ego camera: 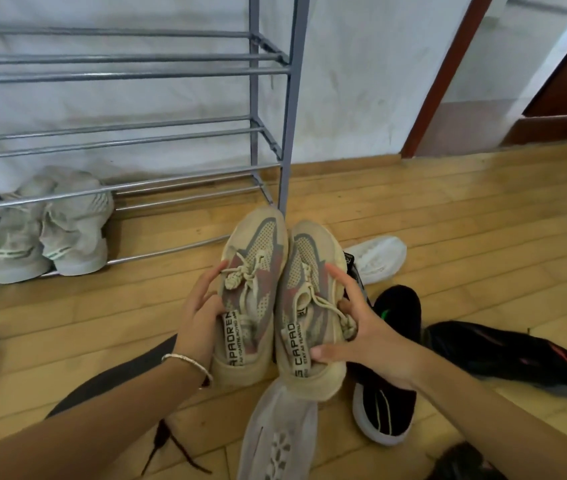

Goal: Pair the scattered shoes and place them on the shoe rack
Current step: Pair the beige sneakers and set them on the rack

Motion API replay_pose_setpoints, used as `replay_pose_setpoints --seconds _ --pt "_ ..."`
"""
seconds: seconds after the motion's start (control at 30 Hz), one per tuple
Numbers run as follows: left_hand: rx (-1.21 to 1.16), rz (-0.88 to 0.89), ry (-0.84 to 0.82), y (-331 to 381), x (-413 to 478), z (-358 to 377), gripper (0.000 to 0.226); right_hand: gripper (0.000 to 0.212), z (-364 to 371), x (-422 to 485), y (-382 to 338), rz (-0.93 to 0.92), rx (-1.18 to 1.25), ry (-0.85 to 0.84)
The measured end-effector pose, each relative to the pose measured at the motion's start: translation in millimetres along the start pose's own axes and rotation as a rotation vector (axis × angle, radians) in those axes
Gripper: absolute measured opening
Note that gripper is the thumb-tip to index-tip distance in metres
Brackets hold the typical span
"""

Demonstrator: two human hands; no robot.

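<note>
Wooden plank floor [483,216] underfoot, a pale scuffed wall [361,81] behind, and a reddish-brown door frame [445,77] off on the right. Starting at the left: the grey metal shoe rack [285,109] stands against the wall, its upper bars bare, and on the bottom tier sits a pair of grey-green sneakers [53,233], side by side, touching, heels toward us.

Moving in to centre, and here's the action: the left hand [199,317], a thin silver bracelet [188,365] on its wrist, is curled around the outer side of the left beige sneaker [251,292], fingers partly closed on it. Right beside it, pressed flank to flank, the right beige sneaker [310,306] is held by the right hand [365,330], fingers spread over the laces and side, thumb hooked at the collar. Both shoes are raised off the floor, toes pointing at the rack's front post.

Below them a grey sneaker [278,434] lies on the floor, toe toward us. To the right, a white shoe [379,258] lies near the rack's foot, then a black sneaker with a white sole [389,375], and farthest right a black and red shoe [507,355] on its side.
</note>
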State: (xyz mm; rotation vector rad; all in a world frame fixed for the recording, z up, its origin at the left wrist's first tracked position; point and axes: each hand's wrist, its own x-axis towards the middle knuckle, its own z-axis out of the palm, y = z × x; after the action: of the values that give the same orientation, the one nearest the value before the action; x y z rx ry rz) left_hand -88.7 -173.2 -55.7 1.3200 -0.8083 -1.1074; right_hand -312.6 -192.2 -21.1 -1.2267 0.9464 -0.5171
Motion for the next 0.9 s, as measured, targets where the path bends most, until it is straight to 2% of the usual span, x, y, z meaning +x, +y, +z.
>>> replay_pose_setpoints --seconds 0.2,0.47,0.57,0.7,0.77,0.9 --pt "-0.079 -0.025 0.073 -12 40 -22 0.042 0.11 2 61 2 0.055 0.003 -0.065" --pt "-0.079 -0.054 0.233 -13 122 -88 0.042 0.109 34 188 -7 0.043 -0.098 -0.159" --pt "-0.055 -0.004 0.322 -8 166 -98 0.037 0.111 44 236 -18 -0.011 -0.095 -0.089" --pt "-0.132 -0.128 0.296 -4 222 -102 0.043 0.107 45 297 -38 -0.051 -0.102 0.051" --pt "-0.046 -0.16 0.235 1 240 -99 0.05 0.104 37 318 -39 -0.025 -0.064 0.089" --pt "0.141 -0.201 0.202 6 251 -86 0.048 0.098 27 338 -35 0.05 -0.038 0.148"
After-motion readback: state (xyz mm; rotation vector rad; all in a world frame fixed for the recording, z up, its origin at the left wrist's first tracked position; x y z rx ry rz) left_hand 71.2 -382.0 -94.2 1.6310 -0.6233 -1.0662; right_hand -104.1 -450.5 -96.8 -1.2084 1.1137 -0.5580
